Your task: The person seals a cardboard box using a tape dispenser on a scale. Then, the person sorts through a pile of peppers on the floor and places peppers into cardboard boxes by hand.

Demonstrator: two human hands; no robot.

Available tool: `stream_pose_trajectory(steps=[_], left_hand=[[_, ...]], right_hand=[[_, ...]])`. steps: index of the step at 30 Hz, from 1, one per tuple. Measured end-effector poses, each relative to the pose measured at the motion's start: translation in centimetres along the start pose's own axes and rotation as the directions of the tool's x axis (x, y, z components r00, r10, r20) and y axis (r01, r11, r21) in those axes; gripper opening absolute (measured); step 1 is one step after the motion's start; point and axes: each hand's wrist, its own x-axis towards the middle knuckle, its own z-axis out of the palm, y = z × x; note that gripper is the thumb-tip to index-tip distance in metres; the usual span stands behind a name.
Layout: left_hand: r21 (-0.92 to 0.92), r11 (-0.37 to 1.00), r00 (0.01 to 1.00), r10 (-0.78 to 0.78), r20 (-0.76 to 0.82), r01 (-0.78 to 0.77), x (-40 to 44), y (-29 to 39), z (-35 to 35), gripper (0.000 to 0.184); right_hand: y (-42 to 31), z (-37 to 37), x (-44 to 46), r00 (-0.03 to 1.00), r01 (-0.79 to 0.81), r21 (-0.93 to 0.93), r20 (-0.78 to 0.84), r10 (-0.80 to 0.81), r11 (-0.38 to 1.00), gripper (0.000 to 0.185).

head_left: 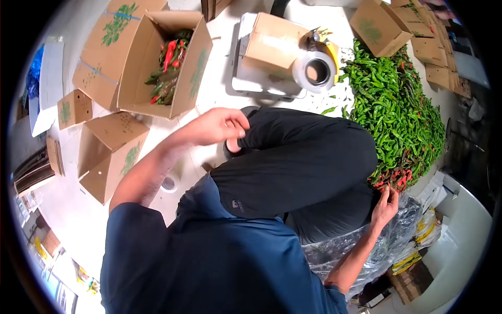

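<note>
My left hand hovers above my bent knee and shoe, its fingers loosely curled with a gap by the thumb and no object visible in it. Down at the right, my right hand pinches at a red chili pepper on the near edge of the heap. That heap of green chili peppers spreads over the floor beside my knee, with red ones mixed in. Beyond my left hand stands an open cardboard box holding red and dark green peppers.
A white platform scale carries a closed carton and a tape roll in a dispenser. Open cardboard boxes stand at the left, and another box leans on the heap's far side. Clear plastic sheeting lies by my right forearm.
</note>
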Motion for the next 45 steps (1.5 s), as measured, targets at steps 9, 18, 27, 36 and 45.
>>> stream_pose_trajectory(steps=[9, 18, 27, 36, 45], left_hand=[[0.13, 0.981, 0.975, -0.164, 0.152, 0.145, -4.4, -3.8, 2.0, 0.018], [0.23, 0.909, 0.938, 0.333, 0.101, -0.347, -4.6, -4.9, 1.2, 0.031], [0.14, 0.973, 0.983, 0.178, 0.051, -0.183, -2.6, -5.3, 2.6, 0.025], [0.161, 0.939, 0.949, 0.283, 0.135, -0.303, -2.7, -6.6, 1.0, 0.026], [0.177, 0.976, 0.975, 0.091, 0.205, -0.128, -2.0, -6.0, 0.9, 0.03]], right_hand=[[-3.5, 1.4, 0.8, 0.997, 0.035, -0.121, 0.069, -0.027, 0.992, 0.028], [-4.1, 2.4, 1.9, 0.994, 0.059, -0.09, 0.097, -0.051, 0.994, 0.023], [-4.2, 2.2, 1.3, 0.993, 0.084, -0.088, 0.086, -0.076, 0.993, 0.023], [-4.3, 2.3, 1.7, 0.995, 0.041, -0.108, 0.095, -0.031, 0.993, 0.024], [-6.4, 3.1, 2.1, 0.988, 0.075, -0.048, 0.141, -0.067, 0.996, 0.018]])
